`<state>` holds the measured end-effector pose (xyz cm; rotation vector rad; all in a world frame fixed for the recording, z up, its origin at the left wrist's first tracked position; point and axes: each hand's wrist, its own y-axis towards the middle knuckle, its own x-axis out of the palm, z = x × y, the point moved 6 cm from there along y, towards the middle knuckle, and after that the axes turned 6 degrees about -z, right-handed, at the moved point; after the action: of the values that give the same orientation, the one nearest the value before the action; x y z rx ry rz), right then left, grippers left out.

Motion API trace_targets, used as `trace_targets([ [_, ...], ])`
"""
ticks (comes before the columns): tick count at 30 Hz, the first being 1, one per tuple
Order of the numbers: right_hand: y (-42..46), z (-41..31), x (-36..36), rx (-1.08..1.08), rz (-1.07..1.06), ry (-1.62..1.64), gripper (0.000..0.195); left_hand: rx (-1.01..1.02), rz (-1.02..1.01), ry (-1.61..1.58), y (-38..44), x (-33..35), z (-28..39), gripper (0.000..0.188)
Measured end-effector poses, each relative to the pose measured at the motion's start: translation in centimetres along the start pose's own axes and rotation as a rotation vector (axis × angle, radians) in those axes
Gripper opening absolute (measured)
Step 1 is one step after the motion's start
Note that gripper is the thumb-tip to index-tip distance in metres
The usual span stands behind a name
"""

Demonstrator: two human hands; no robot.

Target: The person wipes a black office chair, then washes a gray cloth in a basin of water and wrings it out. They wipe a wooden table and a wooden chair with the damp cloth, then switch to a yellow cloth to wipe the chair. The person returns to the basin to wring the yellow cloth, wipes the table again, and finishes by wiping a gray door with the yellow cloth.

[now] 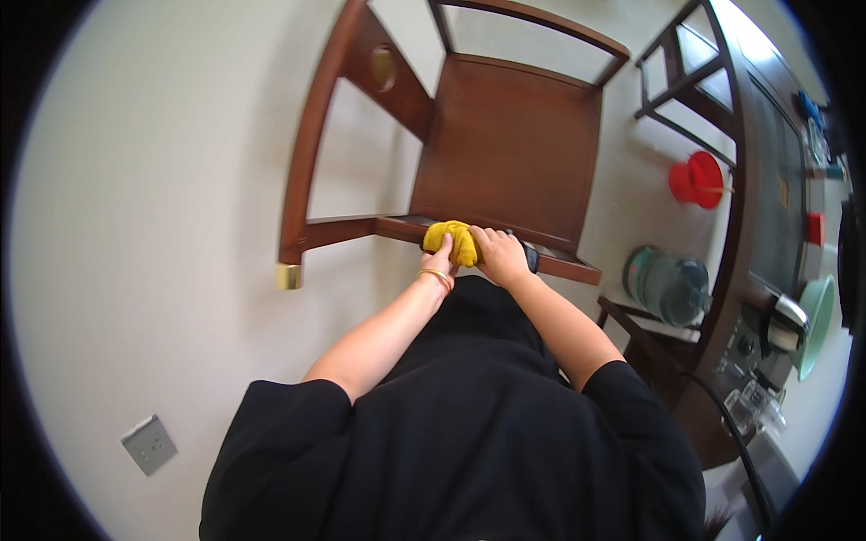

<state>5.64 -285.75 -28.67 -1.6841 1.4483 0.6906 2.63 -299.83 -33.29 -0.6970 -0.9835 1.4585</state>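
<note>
A bunched yellow cloth point(452, 242) is held between both hands, over the near edge of a brown wooden armchair's seat point(511, 149). My left hand point(441, 260), with a gold-coloured bangle at its wrist, grips the cloth with the thumb on top. My right hand point(500, 257) holds the right side of the cloth, its fingers bent over it. Something dark, partly hidden, lies just beside and behind the right hand. On the left, the chair's backrest rail point(314, 122) ends in a brass-coloured cap point(289, 276).
A pale wall point(155, 223) with a socket point(149, 444) is on the left. To the right stand a dark wooden table point(727, 270) with a kettle point(788, 324), glass cups point(754, 406) and a green basin point(816, 328), a large water bottle point(670, 284) and a red container point(697, 180).
</note>
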Motion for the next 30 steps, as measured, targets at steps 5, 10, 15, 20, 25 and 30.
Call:
trace_targets([
  [5,-6.7,6.5,-0.6,0.010,0.131,-0.125,0.062,-0.230,-0.046,0.590,-1.9,4.7,-5.9,0.046],
  [10,-13.3,12.5,-2.5,0.061,0.267,-0.173,0.050,-0.114,-0.453,1.485,-6.2,13.6,-6.4,0.056],
  [15,-15.1,15.3,-2.8,0.092,0.318,-0.020,0.053,0.919,-0.388,2.253,-6.9,20.4,-6.5,0.045],
  [20,-13.6,16.5,-3.1,0.222,-0.090,0.256,0.063,0.961,-0.385,2.339,-6.1,21.0,-7.4,0.042],
  [25,-11.7,17.7,-3.0,0.405,-0.423,0.408,0.085,0.599,-0.453,1.711,-4.4,20.6,-5.7,0.035],
  [30,-10.9,13.8,-8.0,0.201,-0.056,0.798,0.073,1.080,-0.739,1.499,-12.6,21.5,2.0,0.033],
])
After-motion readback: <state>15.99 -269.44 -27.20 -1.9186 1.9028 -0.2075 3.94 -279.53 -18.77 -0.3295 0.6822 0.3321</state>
